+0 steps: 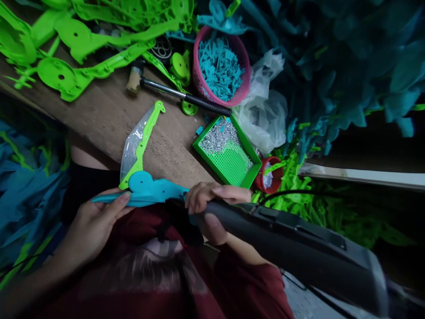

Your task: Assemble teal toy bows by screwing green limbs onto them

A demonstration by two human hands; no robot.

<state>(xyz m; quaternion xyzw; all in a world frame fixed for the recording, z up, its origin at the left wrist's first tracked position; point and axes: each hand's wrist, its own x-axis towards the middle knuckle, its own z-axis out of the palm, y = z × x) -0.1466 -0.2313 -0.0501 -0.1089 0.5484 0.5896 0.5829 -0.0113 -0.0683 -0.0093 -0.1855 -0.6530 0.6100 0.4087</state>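
Observation:
Between the thumb and fingers of my left hand [96,219] is a blue plastic part [154,190] with a rounded disc end, held level just past the bench edge. My right hand [214,206] is wrapped round the front of a long black electric screwdriver [282,239]. Its tip end is at the right end of the blue part, partly hidden by my fingers. A green plastic strip with a clear blade-shaped piece [134,144] lies on the bench, its lower end meeting the blue part; whether they are joined I cannot tell.
On the wooden bench [96,119] lie a hammer [166,88] and several green plastic parts [76,75]. A pink basket [246,77] holds small blue pieces, a green tray [234,177] holds screws. Beside them are plastic bags [265,115], a red basket [259,178] and a blue heap [365,57].

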